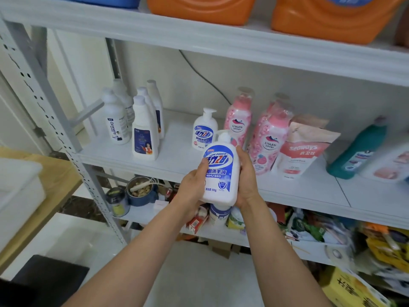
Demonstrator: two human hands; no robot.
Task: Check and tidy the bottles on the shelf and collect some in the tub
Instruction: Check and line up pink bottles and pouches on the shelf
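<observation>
Both hands, left (192, 185) and right (246, 176), are clasped around a white hand-soap bottle (221, 171), held before the shelf (172, 160).

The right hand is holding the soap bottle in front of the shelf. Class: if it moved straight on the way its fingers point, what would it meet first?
Probably the pink bottle standing just beyond the right hand, though depth is hard to judge from one view.
</observation>
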